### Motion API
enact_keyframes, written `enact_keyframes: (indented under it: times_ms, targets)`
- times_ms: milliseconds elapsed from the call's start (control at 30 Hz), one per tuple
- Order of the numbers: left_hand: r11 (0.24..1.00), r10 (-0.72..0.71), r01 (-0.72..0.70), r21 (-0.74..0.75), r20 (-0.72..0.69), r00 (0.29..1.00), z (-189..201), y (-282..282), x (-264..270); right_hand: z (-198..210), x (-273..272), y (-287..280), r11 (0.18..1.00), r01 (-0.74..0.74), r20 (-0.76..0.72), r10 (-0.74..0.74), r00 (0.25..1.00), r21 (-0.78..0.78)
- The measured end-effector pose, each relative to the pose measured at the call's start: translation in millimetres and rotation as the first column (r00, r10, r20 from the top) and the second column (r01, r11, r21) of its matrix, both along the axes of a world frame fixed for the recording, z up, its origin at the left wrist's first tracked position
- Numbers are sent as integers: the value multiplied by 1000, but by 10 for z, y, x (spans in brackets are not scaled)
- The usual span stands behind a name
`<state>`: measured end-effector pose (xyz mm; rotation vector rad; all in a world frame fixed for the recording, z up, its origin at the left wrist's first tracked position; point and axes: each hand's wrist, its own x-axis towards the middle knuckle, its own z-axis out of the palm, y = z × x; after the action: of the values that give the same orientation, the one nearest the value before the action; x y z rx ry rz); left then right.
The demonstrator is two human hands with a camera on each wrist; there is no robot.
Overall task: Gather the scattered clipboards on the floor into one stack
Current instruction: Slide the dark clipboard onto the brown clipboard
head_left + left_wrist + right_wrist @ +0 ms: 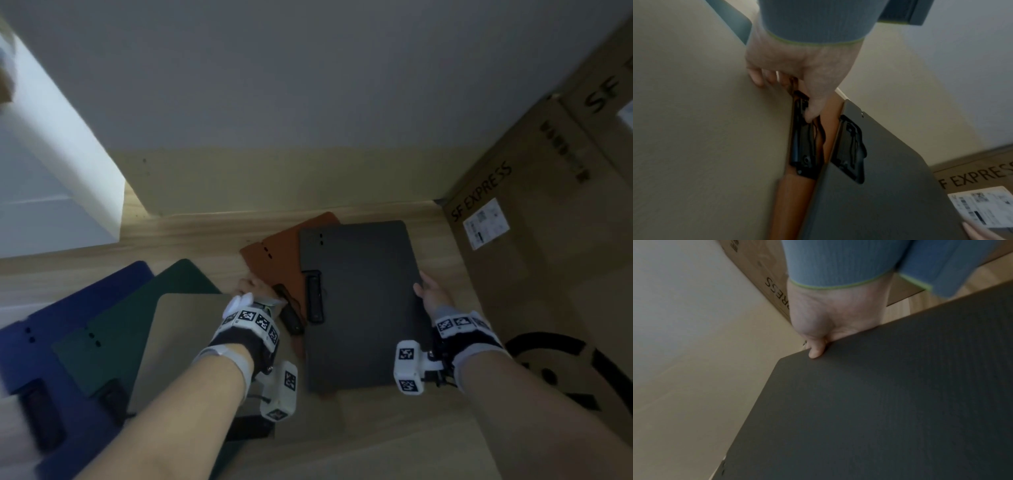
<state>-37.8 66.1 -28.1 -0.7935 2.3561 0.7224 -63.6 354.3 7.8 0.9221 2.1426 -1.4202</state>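
Note:
A dark grey clipboard (363, 308) lies on top of an orange clipboard (277, 253) on the wooden floor, both with black clips at their left side. My right hand (424, 291) grips the grey board's right edge, thumb on top (816, 352), fingers hidden beneath the board (890, 402). My left hand (251, 286) holds the orange board's left edge by its clip (803, 146), thumb on the clip, fingers curled at the edge (756, 79). To the left, beige (181, 342), green (144, 308) and blue (68, 325) clipboards overlap one another.
A large cardboard box (534, 222) printed SF EXPRESS stands close on the right, beside my right hand. A wall with a beige skirting (274, 178) runs along the back. A white door frame (61, 154) is at the left.

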Motion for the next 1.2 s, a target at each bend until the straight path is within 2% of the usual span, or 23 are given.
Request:
enact_keyframes:
  times_ms: [133,233,333,533,600,733,800,867,1033,1133,1200]
  targets:
    - [997,-78,77,-16,-72,994,35,59,-125,-101,-76,-5,998,-64,15,64,998,20]
    - [994,-97,101,48,-73,993,69,74,-215,-177,-127,-72,992,-120,37,119,992,34]
    - [989,-61,76,130,-115,991,57,64,-253,-226,-214,-157,982,-161,81,154,985,93]
    - [966,72,-56,251,-56,996,12,76,-356,-282,-338,-300,936,-269,132,244,961,227]
    - [965,74,-61,253,-41,996,-54,99,-383,-257,-358,-325,915,-304,154,271,950,265]
    - [979,59,-56,198,-5,998,-531,92,-534,-222,-382,-305,898,-329,194,281,940,292]
    - [981,27,-32,191,29,999,-627,99,-566,-213,-375,-282,890,-336,208,281,937,309]
    - [979,19,-26,203,34,999,-460,120,-531,-210,-362,-267,887,-340,221,280,934,311]
    - [948,124,-123,293,18,992,-348,115,-403,-219,-318,-271,902,-321,218,265,939,287]
    - [904,185,-175,390,12,983,-274,104,-358,-232,-312,-248,902,-321,220,265,939,287]
    - [846,288,-269,460,30,957,-137,101,-360,-229,-307,-231,906,-322,224,266,938,275]
